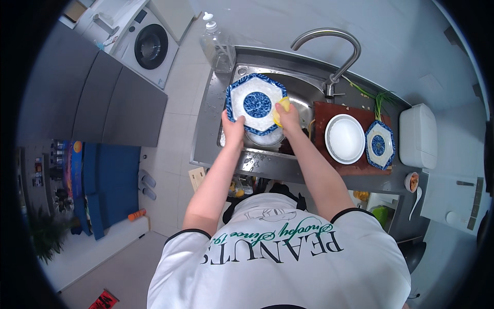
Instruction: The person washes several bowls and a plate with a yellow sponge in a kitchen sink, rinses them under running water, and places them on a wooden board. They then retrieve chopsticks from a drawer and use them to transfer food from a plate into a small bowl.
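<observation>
My left hand (pixel 233 131) is closed on the lower left rim of a blue-and-white hexagonal plate (pixel 257 104), thumb on its upper face. The plate is raised over the sink (pixel 304 105) and looks wet with whitish suds. In my right hand (pixel 288 118) is a yellow sponge (pixel 281 112), pressed to the plate's right edge. Partly hidden beneath the plate, a round dish (pixel 265 139) lies in the sink; its kind cannot be made out.
Behind the basin rises a curved faucet (pixel 329 33). A clear pump bottle (pixel 218 49) stands at the far left corner. Right of the sink, a brown cutting board (pixel 321 114) carries stacked white bowls (pixel 345 138) and another blue-patterned plate (pixel 380 145). Green onions (pixel 380 103) lie behind it.
</observation>
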Motion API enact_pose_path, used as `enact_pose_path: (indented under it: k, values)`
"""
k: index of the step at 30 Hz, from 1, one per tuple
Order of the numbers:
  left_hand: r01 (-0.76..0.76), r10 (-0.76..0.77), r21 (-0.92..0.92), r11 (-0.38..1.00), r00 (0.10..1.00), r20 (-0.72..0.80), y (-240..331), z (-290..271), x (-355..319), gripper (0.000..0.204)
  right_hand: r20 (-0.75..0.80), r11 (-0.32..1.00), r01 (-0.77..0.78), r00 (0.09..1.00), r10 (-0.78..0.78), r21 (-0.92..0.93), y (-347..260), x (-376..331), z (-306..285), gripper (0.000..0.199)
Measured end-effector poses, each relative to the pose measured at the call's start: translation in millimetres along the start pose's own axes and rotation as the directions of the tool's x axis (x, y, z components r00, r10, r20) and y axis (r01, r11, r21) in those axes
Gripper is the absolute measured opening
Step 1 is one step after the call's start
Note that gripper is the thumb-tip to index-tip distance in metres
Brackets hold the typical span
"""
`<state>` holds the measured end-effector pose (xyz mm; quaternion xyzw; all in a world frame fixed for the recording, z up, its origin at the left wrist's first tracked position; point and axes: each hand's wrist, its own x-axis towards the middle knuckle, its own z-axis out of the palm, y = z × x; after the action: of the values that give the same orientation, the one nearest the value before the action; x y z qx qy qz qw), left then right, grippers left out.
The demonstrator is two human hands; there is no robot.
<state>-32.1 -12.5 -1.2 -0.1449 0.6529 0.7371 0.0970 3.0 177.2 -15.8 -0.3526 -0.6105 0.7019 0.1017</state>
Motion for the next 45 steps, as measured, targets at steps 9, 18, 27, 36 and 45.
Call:
enact_pose_path:
  k: [9, 18, 27, 36, 45]
  values:
    - [0.261, -0.264, 0.045, 0.964, 0.931, 0.254, 65, -2, 17, 0.027, 0.422, 0.417, 0.498, 0.867, -0.266, -0.760, -74, 31, -10, 0.055]
    - [0.242, -0.392, 0.340, 0.909, 0.777, 0.493, 102, 11, 22, 0.026, 0.838, -0.079, 0.907, 0.347, -0.421, -0.415, -122, 26, 37, 0.045]
    - [0.220, -0.260, 0.142, 0.965, 0.869, 0.421, 84, 11, 9, 0.025, 0.787, 0.019, 0.843, 0.510, -0.347, -0.538, -124, 39, 55, 0.051]
    - [-0.016, 0.017, -0.130, 0.991, 1.000, 0.005, 45, 27, 4, 0.033, 0.072, 0.529, 0.212, 0.960, -0.272, -0.821, -44, 34, 20, 0.060]
    - [0.332, -0.301, -0.053, 0.942, 0.903, 0.308, 52, 24, -5, 0.036, 0.144, 0.982, 0.178, 0.975, -0.167, -0.066, -3, 30, -42, 0.032]
